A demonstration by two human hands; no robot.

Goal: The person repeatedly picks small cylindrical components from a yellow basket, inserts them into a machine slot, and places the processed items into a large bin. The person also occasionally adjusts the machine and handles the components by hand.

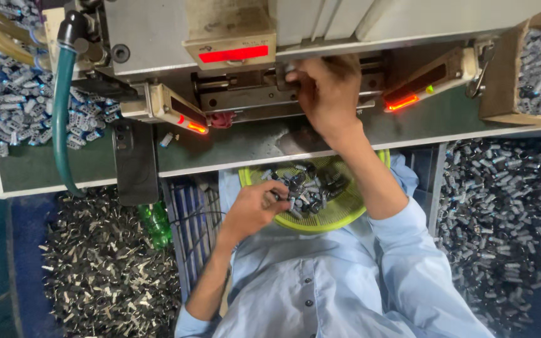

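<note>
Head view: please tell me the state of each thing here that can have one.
Right hand: raised, fingers at the grey metal machine slot.
Left hand: picking among small parts.
Round yellow-green plastic basket: partly filled with small dark parts.
Red indicator lights: lit.

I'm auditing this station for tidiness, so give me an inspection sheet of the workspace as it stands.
Surface: green bench top, worn pale near the middle, in front of a grey machine.
Job's things: yellow-green mesh basket on the lap, holding small dark and grey cylindrical parts.
Clutter: one loose part and a black phone on the bench.
Hands: left hand reaches into the basket among the parts; right hand is up at the machine's slot, fingers pinched.
Cables: teal hose hanging over the bench edge.
Surroundings: heaps of parts on both sides, cardboard box, green bottle.
</note>
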